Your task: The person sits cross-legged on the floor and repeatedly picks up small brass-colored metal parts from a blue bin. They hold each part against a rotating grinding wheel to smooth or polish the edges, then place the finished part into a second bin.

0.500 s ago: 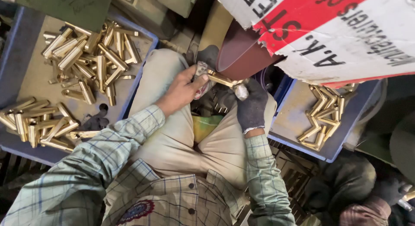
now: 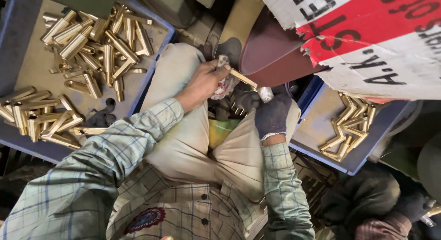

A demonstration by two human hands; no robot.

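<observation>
Brass rod [image 2: 243, 78] at twelve o'clock, clamped between bare left hand [image 2: 204, 81] and gloved right hand [image 2: 271, 112] against the wheel [image 2: 271, 52]; big pile [image 2: 92, 38] at ten o'clock, few pieces [image 2: 347, 130] at three o'clock.

The two hands are working in a tight spot above the knees. A big brown wheel [image 2: 271, 52] is blocking the way just ahead, and torn cardboard [image 2: 367, 38] is hanging over the right. A blue tray [image 2: 18, 33] full of brass pieces [image 2: 92, 42] is crowding the left side. Another blue tray [image 2: 321, 130] is sitting right, partly bare.
</observation>
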